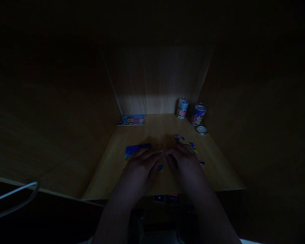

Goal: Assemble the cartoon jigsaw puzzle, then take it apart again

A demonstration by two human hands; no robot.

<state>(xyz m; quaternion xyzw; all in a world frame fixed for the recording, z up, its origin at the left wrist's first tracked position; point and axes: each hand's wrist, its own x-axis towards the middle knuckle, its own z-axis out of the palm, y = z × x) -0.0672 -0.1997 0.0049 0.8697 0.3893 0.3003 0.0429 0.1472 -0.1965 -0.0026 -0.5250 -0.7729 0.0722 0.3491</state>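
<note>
In dim light, my left hand (141,163) is closed, its fingertips pinching what looks like a small jigsaw puzzle piece (161,151), seen nearly edge-on. Facing it a short gap away, my right hand (185,162) has its fingers bent together; whatever they hold, if anything, is hidden. Beneath the left hand lies a blue-and-yellow joined puzzle section (135,149), partly covered. A loose dark-blue piece (161,168) rests between the hands. Several blue and yellow puzzle pieces (180,138) spread beyond the right hand, and another piece (202,163) lies to its right.
A wooden shelf board (157,127) has walls on both sides and behind. At its back left lies a colourful cartoon picture (132,119). Two printed cans (182,108) (199,114) stand at back right, near a round metal lid (201,130). A white cable (14,192) loops at lower left.
</note>
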